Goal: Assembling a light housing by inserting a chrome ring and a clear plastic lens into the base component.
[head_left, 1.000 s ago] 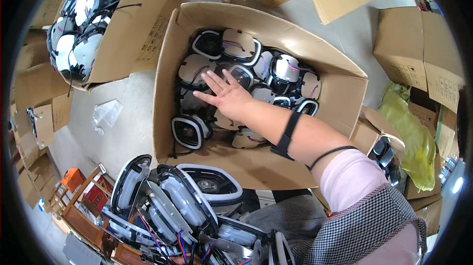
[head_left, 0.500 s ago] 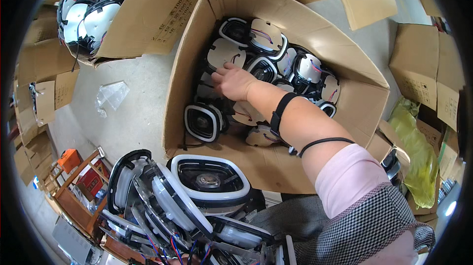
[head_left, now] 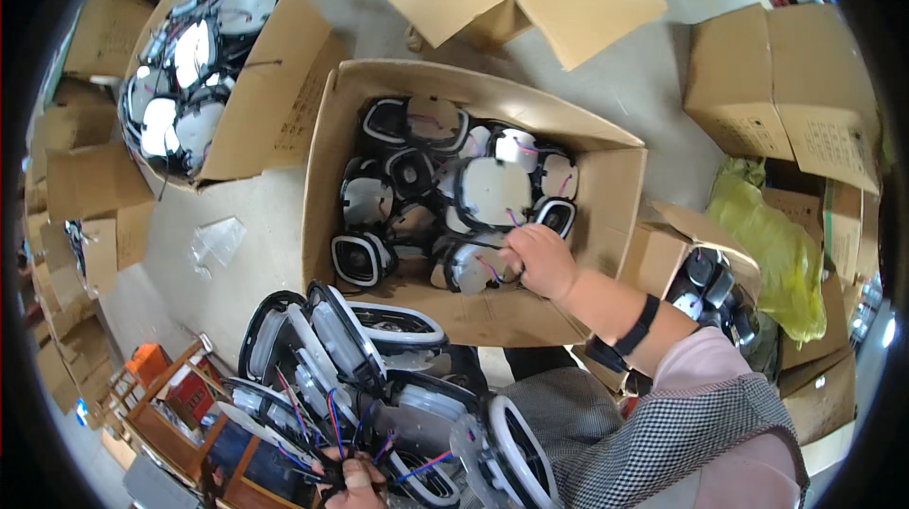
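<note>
My left hand [head_left: 355, 484] is closed round the thin wires of a bunch of lamp units [head_left: 341, 348] at the lower left. These have black housings and white rounded rims, and they hang over one another. Over the cardboard box [head_left: 473, 318] in the middle, my right hand [head_left: 538, 261] has its fingers pinched together at thin red-and-blue wires. A pale-backed lamp unit [head_left: 494, 192], slightly blurred, is just beyond the fingers. Another pale-backed unit [head_left: 476, 267] with wires lies beside them. Several more units [head_left: 412, 173] lie jumbled in the box, some rim up, some back up.
A second box at the upper left holds more units [head_left: 197, 121]. On the right stand a small box of dark parts [head_left: 710, 282] and a yellow-green plastic bag [head_left: 767, 249]. A clear plastic scrap [head_left: 218, 242] lies on the floor. A wooden frame [head_left: 180, 405] stands lower left.
My right hand has moved right and nearer, from the box's left part to its near right. A pale-backed unit now shows beside its fingers. The view has shifted, bringing my left hand into sight.
</note>
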`<control>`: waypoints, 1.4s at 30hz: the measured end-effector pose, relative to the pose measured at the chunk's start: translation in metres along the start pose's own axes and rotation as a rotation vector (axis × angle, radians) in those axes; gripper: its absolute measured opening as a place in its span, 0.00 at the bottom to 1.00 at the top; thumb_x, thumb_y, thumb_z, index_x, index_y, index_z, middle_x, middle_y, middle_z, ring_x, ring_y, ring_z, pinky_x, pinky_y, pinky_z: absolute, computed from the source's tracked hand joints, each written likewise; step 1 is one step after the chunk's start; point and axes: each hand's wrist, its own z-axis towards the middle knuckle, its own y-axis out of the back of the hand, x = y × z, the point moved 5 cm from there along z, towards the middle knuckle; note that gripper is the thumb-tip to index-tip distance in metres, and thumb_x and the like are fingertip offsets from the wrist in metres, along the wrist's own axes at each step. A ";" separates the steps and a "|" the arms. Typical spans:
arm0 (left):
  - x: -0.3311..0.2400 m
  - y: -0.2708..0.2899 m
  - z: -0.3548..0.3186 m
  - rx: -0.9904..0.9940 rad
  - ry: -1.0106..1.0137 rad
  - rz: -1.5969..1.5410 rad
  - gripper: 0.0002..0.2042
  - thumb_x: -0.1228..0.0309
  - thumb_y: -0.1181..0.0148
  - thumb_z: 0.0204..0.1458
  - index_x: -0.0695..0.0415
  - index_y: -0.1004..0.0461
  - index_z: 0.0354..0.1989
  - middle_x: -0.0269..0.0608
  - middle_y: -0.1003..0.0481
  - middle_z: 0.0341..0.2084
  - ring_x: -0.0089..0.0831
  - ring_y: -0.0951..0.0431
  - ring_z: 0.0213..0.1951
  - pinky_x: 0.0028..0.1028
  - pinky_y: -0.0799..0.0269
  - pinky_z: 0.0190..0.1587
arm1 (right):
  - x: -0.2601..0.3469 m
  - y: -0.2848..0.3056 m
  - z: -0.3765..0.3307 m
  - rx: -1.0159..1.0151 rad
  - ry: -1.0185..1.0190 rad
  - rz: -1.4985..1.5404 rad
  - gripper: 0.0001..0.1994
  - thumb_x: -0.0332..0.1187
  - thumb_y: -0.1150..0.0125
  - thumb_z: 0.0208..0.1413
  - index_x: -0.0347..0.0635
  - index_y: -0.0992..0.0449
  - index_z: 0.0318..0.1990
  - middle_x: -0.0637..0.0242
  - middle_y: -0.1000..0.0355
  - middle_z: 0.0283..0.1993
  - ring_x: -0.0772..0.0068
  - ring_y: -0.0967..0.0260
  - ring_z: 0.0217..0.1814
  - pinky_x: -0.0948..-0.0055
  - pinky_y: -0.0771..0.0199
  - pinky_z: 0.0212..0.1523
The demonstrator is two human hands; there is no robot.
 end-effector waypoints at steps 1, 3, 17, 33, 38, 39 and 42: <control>-0.006 -0.001 -0.008 -0.042 0.012 -0.007 0.07 0.76 0.48 0.56 0.64 0.31 0.42 0.41 0.27 0.22 0.23 0.32 0.22 0.22 0.36 0.26 | 0.006 0.023 -0.017 0.010 -0.099 -0.008 0.09 0.36 0.40 0.53 0.41 0.31 0.30 0.56 0.30 0.28 0.49 0.31 0.35 0.56 0.33 0.39; -0.019 -0.003 -0.026 -0.059 -0.002 -0.009 0.07 0.73 0.46 0.57 0.64 0.29 0.39 0.41 0.27 0.21 0.24 0.31 0.23 0.23 0.36 0.26 | 0.017 0.068 -0.054 -0.014 -0.211 -0.021 0.09 0.36 0.40 0.54 0.41 0.30 0.31 0.57 0.29 0.28 0.50 0.30 0.36 0.56 0.32 0.39; -0.098 0.037 -0.130 0.043 -0.357 0.100 0.11 0.64 0.44 0.59 0.57 0.31 0.28 0.29 0.35 0.18 0.18 0.39 0.17 0.20 0.46 0.18 | 0.097 0.244 -0.333 0.178 -0.743 0.176 0.13 0.40 0.45 0.56 0.42 0.25 0.41 0.53 0.26 0.37 0.48 0.28 0.42 0.54 0.29 0.44; -0.056 -0.205 -0.245 0.847 -0.515 0.504 0.09 0.67 0.48 0.60 0.60 0.31 0.34 0.32 0.35 0.18 0.19 0.37 0.17 0.20 0.44 0.17 | 0.230 0.270 -0.610 -0.800 -1.394 0.343 0.16 0.44 0.44 0.54 0.42 0.22 0.42 0.50 0.26 0.42 0.48 0.29 0.47 0.57 0.31 0.49; -0.019 -0.265 -0.386 1.104 -0.690 0.691 0.10 0.66 0.47 0.60 0.62 0.30 0.33 0.34 0.33 0.18 0.21 0.36 0.18 0.22 0.43 0.19 | 0.263 0.264 -0.703 -1.063 -1.497 0.391 0.18 0.45 0.45 0.57 0.39 0.23 0.45 0.49 0.25 0.42 0.47 0.28 0.48 0.57 0.30 0.49; -0.015 -0.266 -0.409 1.123 -0.724 0.715 0.10 0.66 0.47 0.60 0.62 0.30 0.33 0.34 0.33 0.18 0.21 0.36 0.18 0.22 0.42 0.19 | 0.269 0.264 -0.723 -1.106 -1.515 0.384 0.18 0.45 0.45 0.57 0.39 0.23 0.45 0.49 0.25 0.42 0.47 0.28 0.48 0.57 0.30 0.49; -0.003 -0.268 -0.474 1.144 -0.825 0.779 0.11 0.66 0.47 0.60 0.62 0.29 0.32 0.35 0.32 0.18 0.22 0.35 0.19 0.23 0.41 0.20 | 0.276 0.262 -0.777 -1.266 -1.506 0.422 0.18 0.45 0.44 0.57 0.39 0.24 0.44 0.50 0.25 0.41 0.47 0.28 0.47 0.57 0.30 0.49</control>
